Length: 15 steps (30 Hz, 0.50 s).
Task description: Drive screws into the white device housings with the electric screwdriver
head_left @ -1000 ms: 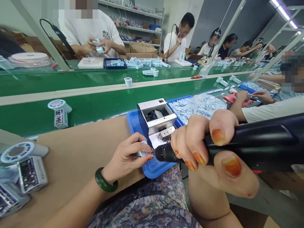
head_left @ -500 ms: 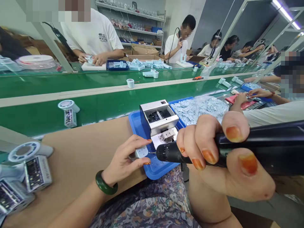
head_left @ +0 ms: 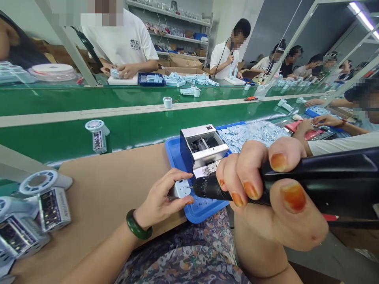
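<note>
Item: pale-blue plastic housing (head_left: 182, 189), pinched between thumb and fingers of your left hand (head_left: 158, 197) at the blue tray's (head_left: 197, 215) left edge, holed end showing. Item: black electric screwdriver (head_left: 340, 177), your right hand (head_left: 278, 217) wrapped round it, bit (head_left: 190, 187) at that end; contact unclear. Step: apparently screw-driving. Next move: likely calls for steady alignment.

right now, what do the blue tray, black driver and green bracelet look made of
Blue tray: probably moulded plastic, judging by its rounded corner and even colour. Black driver: likely plastic, glossy along the body with highlights. Green bracelet: polished, from its shine; perhaps stone or glass, hard to tell.
</note>
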Each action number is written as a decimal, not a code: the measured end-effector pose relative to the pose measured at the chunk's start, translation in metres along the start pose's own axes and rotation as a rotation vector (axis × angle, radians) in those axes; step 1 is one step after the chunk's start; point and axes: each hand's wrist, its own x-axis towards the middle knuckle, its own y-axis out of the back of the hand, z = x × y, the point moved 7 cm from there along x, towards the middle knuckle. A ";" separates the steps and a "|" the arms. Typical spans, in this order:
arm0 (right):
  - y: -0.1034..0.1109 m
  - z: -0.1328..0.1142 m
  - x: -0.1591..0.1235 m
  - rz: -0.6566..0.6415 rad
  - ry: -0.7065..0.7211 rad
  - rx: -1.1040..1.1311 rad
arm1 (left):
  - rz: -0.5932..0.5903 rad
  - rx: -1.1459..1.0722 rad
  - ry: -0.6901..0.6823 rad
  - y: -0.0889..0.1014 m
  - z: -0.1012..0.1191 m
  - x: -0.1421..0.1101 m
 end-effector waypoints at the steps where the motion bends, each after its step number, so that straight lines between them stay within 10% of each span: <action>1: 0.000 -0.001 0.000 0.000 -0.001 -0.006 | -0.005 -0.003 0.006 0.000 0.000 0.000; 15: -0.002 0.004 -0.003 -0.018 0.004 -0.033 | -0.015 -0.008 -0.055 -0.001 0.007 0.004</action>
